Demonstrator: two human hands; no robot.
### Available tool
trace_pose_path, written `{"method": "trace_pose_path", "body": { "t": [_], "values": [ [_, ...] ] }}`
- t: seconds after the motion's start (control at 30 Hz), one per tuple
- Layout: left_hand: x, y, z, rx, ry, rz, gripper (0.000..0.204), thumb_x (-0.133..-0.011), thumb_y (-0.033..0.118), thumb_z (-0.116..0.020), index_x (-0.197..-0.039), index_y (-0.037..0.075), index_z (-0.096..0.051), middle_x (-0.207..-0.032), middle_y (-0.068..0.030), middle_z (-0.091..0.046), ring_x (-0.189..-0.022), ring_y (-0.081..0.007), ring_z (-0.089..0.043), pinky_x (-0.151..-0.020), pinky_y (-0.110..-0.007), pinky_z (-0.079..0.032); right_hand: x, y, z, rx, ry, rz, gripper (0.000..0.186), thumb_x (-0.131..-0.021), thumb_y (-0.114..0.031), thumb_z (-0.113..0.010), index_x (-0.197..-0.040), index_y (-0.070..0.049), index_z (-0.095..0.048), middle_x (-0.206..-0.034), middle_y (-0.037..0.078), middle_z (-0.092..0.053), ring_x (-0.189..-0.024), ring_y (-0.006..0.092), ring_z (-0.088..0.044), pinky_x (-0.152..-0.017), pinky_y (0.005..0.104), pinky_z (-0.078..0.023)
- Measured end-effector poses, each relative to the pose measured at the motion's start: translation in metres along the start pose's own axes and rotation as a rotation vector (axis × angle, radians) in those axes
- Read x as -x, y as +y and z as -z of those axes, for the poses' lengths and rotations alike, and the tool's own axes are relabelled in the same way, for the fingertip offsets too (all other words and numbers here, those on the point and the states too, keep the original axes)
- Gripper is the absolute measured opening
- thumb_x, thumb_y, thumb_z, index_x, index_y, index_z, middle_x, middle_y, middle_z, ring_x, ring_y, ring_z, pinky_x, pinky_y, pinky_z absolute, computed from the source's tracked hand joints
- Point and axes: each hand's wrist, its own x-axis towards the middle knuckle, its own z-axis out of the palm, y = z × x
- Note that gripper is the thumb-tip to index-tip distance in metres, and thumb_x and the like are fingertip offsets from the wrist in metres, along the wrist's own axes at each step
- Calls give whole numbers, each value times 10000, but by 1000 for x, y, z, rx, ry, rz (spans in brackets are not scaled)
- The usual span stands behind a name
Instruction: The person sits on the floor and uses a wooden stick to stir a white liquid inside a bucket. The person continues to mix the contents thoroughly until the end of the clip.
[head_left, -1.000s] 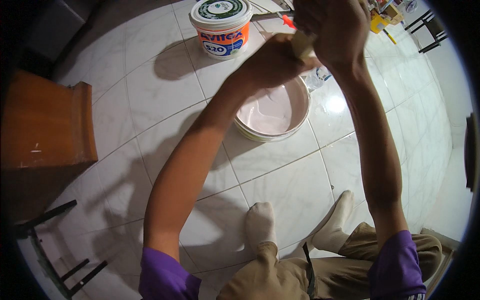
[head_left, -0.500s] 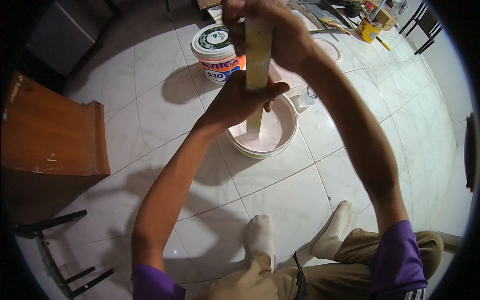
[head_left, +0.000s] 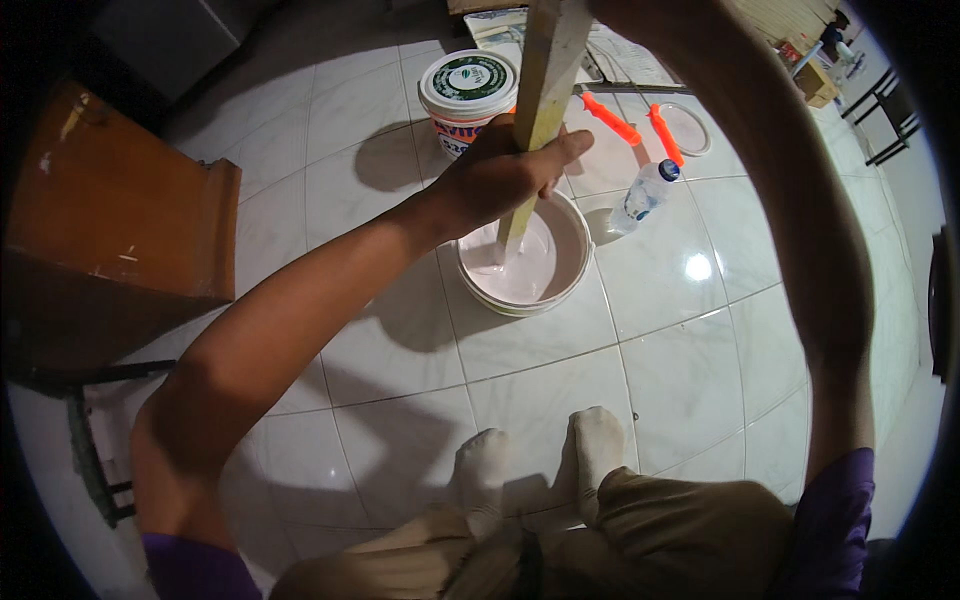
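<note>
A long, pale wooden stick (head_left: pixel 545 90) stands tilted in an open white bucket (head_left: pixel 522 308), its lower end in thick pale pink paint (head_left: pixel 530 255). Just above the rim, my left hand (head_left: pixel 500 175) wraps its fingers round the stick, the thumb lying across it. My right hand (head_left: pixel 625 10) is at the top edge beside the stick's upper part; its fingers are out of view. Behind my left hand stands a lidded paint bucket (head_left: pixel 468 80), white with an orange band and a dark green lid label.
Right of the open bucket stands a clear plastic bottle (head_left: pixel 640 200) with a dark cap. Beyond it lie two bright orange handles (head_left: pixel 612 120) and a round white lid (head_left: pixel 688 128). Brown wooden furniture (head_left: pixel 120 200) is at the left; my socked feet (head_left: pixel 598 440) are on the tiled floor.
The stick now leans to the upper right, and my right hand has risen to the top edge. My left hand still grips the stick. My view and feet have shifted.
</note>
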Motion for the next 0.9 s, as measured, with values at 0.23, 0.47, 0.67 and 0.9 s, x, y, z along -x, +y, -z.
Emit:
{"method": "trace_pose_path", "body": {
  "t": [0.23, 0.47, 0.67, 0.9],
  "values": [
    [-12, -37, 3, -100, 332, -87, 319, -905, 287, -644, -736, 25, -576, -601, -24, -537, -574, -107, -504, -570, -313, -414, 17, 16, 0, 14, 67, 179, 278, -948, -362, -589, -776, -147, -552, -596, -48, -428, -504, 78, -363, -476, 287, -313],
    [-31, -32, -32, -24, 308, -144, 291, -878, 274, -657, -785, 2, -611, -619, -39, -567, -567, -132, -519, -564, -321, -424, 11, 42, 29, 50, -120, 82, 328, -971, -383, -518, -771, -125, -545, -610, -39, -463, -513, 86, -397, -484, 304, -333],
    [-27, -30, -59, 75, 184, -162, 314, -887, 265, -632, -754, -14, -579, -589, -58, -544, -573, -140, -474, -593, -336, -413, 8, 54, 8, 215, -49, 152, 339, -975, -390, -500, -776, -119, -544, -611, -39, -460, -517, 85, -399, -485, 301, -335],
    [14, -16, -46, 222, 308, 51, 261, -897, 205, -654, -701, 89, -525, -542, 48, -411, -483, -64, -387, -487, -265, -349, 18, 44, -16, 388, 23, 247, 352, -980, -398, -478, -782, -113, -542, -612, -39, -456, -521, 83, -402, -487, 299, -336]
  ]
}}
